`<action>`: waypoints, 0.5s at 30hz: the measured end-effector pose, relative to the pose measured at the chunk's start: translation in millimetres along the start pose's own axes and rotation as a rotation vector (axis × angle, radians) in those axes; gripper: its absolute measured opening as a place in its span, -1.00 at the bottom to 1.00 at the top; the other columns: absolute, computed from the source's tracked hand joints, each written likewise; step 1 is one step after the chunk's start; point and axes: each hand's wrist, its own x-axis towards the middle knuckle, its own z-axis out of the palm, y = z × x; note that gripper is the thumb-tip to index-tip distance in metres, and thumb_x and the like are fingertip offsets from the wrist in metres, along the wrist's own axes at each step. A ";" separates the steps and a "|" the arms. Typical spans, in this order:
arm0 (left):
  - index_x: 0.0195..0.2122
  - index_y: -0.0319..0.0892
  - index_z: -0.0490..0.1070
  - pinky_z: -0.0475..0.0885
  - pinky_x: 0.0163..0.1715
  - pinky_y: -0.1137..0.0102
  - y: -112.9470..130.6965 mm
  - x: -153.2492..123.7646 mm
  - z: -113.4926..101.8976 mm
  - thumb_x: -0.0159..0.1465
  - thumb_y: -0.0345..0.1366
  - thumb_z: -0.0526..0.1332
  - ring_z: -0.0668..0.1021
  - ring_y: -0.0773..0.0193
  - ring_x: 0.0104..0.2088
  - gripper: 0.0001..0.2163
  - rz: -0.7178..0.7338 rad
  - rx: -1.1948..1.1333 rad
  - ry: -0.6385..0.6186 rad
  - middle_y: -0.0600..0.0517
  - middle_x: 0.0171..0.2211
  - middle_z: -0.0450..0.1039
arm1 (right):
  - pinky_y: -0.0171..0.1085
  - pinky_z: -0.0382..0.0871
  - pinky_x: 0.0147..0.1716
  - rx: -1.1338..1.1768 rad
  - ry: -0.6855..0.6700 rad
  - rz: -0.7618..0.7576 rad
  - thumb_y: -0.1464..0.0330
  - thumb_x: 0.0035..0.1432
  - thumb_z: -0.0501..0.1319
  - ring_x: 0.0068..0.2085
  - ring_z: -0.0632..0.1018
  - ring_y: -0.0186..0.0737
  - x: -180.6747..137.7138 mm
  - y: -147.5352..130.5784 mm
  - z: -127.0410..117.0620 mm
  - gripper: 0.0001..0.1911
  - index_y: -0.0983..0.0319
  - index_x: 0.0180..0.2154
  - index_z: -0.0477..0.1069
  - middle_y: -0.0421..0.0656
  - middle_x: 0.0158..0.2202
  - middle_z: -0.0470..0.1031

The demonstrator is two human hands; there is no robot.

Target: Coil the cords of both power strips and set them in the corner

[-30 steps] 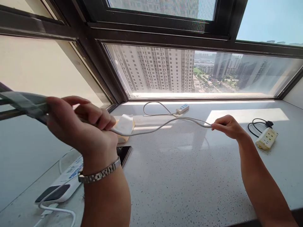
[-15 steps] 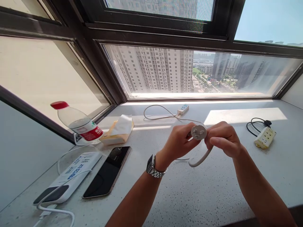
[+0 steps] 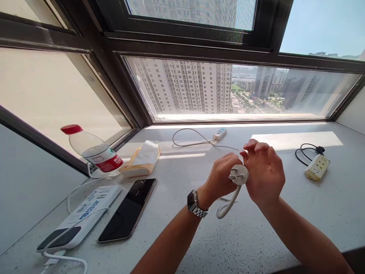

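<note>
We hold a round white three-pin plug [image 3: 238,175] above the speckled white counter [image 3: 199,228], left hand [image 3: 221,179] pinching it, right hand [image 3: 264,173] cupped against it. Our fingertips hide its rim. Its white cord [image 3: 226,207] loops below. Bare counter lies ahead; the cream socket block [image 3: 316,167] sits well right.

On the speckled worktop [image 3: 199,243] a phone [image 3: 128,209] lies beside a power bank [image 3: 80,217], near a bottle [image 3: 92,150] and tissues [image 3: 141,158]; a yellowed socket block [image 3: 317,166] sits far right.
</note>
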 end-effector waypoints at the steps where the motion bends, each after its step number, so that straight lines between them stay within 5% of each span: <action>1: -0.47 -0.11 0.15 0.22 -0.50 0.43 0.2 0.5 -0.2 0.09 -0.46 0.16 0.31 0.34 -0.49 -0.83 0.033 -0.022 0.007 0.09 -0.50 0.28 | -0.12 0.41 -0.13 0.031 -0.010 0.029 0.09 0.24 0.06 -0.15 0.46 -0.15 0.7 -2.5 -0.6 -0.71 0.11 -0.39 0.35 -0.14 -0.24 0.37; 5: -0.33 -0.12 0.23 0.36 -0.30 0.36 -2.4 0.5 1.4 0.16 -0.45 0.17 0.44 0.24 -0.28 -0.87 0.088 -0.097 -0.021 -0.02 -0.29 0.36 | -0.01 0.38 0.00 0.109 -0.015 0.093 -0.02 0.23 0.03 -0.03 0.47 -0.10 6.6 -12.5 -4.1 -0.64 0.07 -0.33 0.41 -0.15 -0.11 0.43; 8: -0.28 -0.12 0.24 0.36 -0.29 0.36 -7.6 -0.2 2.6 0.26 -0.38 0.16 0.43 0.27 -0.31 -0.93 0.017 -0.120 -0.048 0.01 -0.32 0.35 | 0.01 0.36 0.05 0.076 0.025 0.076 -0.09 0.22 0.02 0.04 0.47 -0.07 13.8 -14.1 -7.3 -0.57 0.07 -0.29 0.43 -0.13 -0.06 0.46; 11: -0.22 -0.11 0.26 0.35 -0.27 0.36 -11.6 1.0 -0.5 0.33 -0.31 0.14 0.41 0.30 -0.33 -0.95 -0.023 -0.132 0.051 0.05 -0.35 0.32 | 0.00 0.36 0.06 0.045 0.023 0.050 -0.11 0.22 0.00 0.06 0.47 -0.07 21.0 -4.1 -9.8 -0.52 0.09 -0.24 0.44 -0.11 -0.03 0.47; 15: -0.20 -0.11 0.37 0.36 -0.16 0.30 -9.6 6.1 -13.3 0.37 -0.22 0.10 0.41 0.26 -0.21 -0.88 0.009 -0.043 0.220 -0.01 -0.24 0.33 | 0.00 0.33 0.09 -0.064 -0.166 -0.029 -0.15 0.25 -0.06 0.02 0.50 -0.08 24.1 22.9 -13.2 -0.44 0.09 -0.08 0.40 -0.09 -0.03 0.48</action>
